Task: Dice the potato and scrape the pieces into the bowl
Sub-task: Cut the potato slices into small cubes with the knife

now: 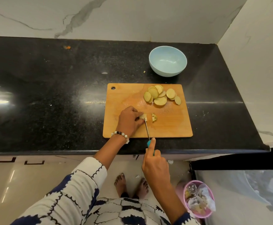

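I see a rectangular wooden cutting board (165, 124), pale orange with a round hanging hole in its far left corner, lying flat on a speckled black stone counter (51, 88). My left hand (129, 120) curls down over a small stack of potato slices (142, 117), fingertips pinning it to the board; a beaded bracelet (121, 135) circles that wrist. My right hand (155, 166) grasps the knife (147, 129) by its teal handle, forefinger stretched straight along the top, the thin steel blade running away from me and meeting the pinned stack at its right edge. Just right of the blade sits a little cluster of cut potato pieces (154, 118), blocky and yellowish. At the board's far right a fan of round potato slices (161, 95) overlaps loosely, pale flesh with thin tan rims. Beyond the board, apart from it, stands a smooth light-blue bowl (168, 53), round and glossy; it looks empty, though glare on the bottom makes that hard to confirm. A pink bin (195, 213) stands on the floor at lower right.
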Demonstrator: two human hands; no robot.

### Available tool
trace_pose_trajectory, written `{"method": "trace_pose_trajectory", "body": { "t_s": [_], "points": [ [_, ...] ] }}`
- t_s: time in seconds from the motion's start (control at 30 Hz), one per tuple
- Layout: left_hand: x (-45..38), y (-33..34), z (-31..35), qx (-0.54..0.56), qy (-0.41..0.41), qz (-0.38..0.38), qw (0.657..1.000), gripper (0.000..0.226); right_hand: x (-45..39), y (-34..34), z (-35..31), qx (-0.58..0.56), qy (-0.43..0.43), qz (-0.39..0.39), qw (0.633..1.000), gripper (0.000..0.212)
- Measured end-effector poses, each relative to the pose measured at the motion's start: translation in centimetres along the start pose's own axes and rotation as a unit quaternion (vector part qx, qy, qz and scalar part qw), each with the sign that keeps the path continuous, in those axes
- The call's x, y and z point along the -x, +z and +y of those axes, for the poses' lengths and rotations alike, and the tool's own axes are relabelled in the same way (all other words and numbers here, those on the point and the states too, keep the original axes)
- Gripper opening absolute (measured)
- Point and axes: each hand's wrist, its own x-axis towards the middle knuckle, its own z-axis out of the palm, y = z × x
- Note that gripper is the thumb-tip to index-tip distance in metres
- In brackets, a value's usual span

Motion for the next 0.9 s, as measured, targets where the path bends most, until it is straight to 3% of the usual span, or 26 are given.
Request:
{"method": "trace_pose_trajectory", "body": {
  "t_s": [0.3,0.4,0.5,0.63,0.73,0.9],
  "points": [
    [0.1,-0.4,0.5,0.004,-0.026,-0.011,1.000,0.036,-1.1,-0.3,0.0,0.028,0.007,-0.006,1.000,0.068],
    [0.1,-0.4,0.5,0.016,-0.044,-0.016,0.999,0.038,-0.4,-0.5,1.2,-0.001,0.014,-0.012,1.000,0.066],
    [0.1,-0.4,0.4,0.040,-0.056,-0.013,0.998,0.039,-0.6,-1.0,1.7,-0.064,0.039,0.012,0.997,0.044],
    [0.1,-0.5,0.4,0.078,-0.067,-0.009,0.995,0.040,-2.3,-1.1,1.3,-0.136,0.055,0.030,0.989,0.051],
    [0.2,-0.6,0.5,0.090,-0.072,-0.012,0.993,0.041,-3.2,-0.1,1.5,-0.155,0.040,-0.001,0.987,0.052],
    [0.3,-0.6,0.5,0.112,-0.086,0.001,0.990,0.041,-1.9,0.1,3.1,-0.158,0.085,0.025,0.983,0.055]
  ]
}}
